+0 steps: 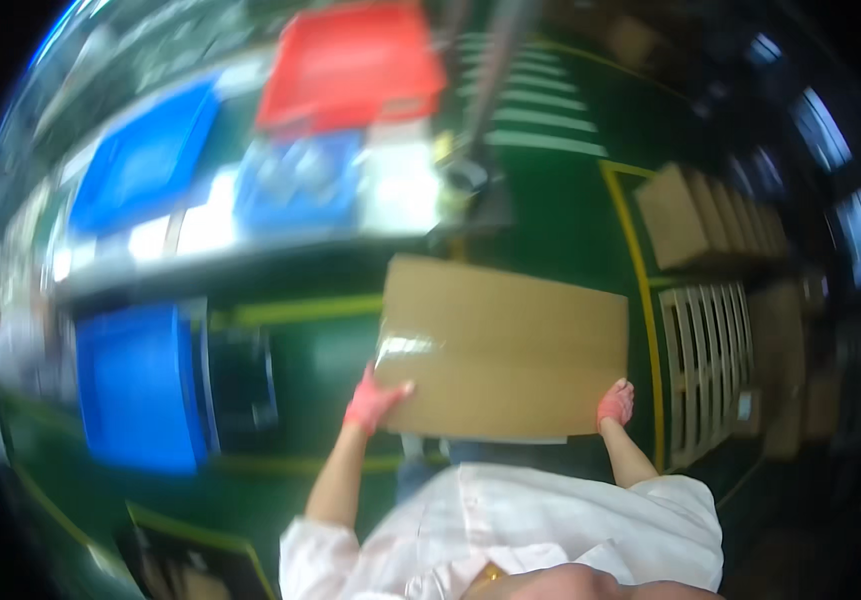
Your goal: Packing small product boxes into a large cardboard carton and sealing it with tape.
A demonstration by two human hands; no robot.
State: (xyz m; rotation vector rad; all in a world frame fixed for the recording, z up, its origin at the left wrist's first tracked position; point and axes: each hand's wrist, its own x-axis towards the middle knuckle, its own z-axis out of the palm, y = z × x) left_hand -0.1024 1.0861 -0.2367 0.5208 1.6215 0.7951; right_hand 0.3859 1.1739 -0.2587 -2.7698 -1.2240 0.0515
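Note:
A brown cardboard box (pixel 510 350) is held up in front of my body, its broad flat side facing up and shiny tape at its left edge. My left hand (pixel 378 398), in a pink glove, grips its lower left side, with the thumb lying over the face. At the lower right corner my right hand (pixel 616 402), also gloved in pink, is closed on the box. The fingers beneath the cardboard are hidden.
A blurred workbench to the left bears a red crate (pixel 350 65) and blue trays (pixel 145 160). Below it stands a blue bin (pixel 140 390). On the right are stacked cartons (pixel 690 220) and a wooden pallet (pixel 705 370). Yellow lines (pixel 640 270) mark the green floor.

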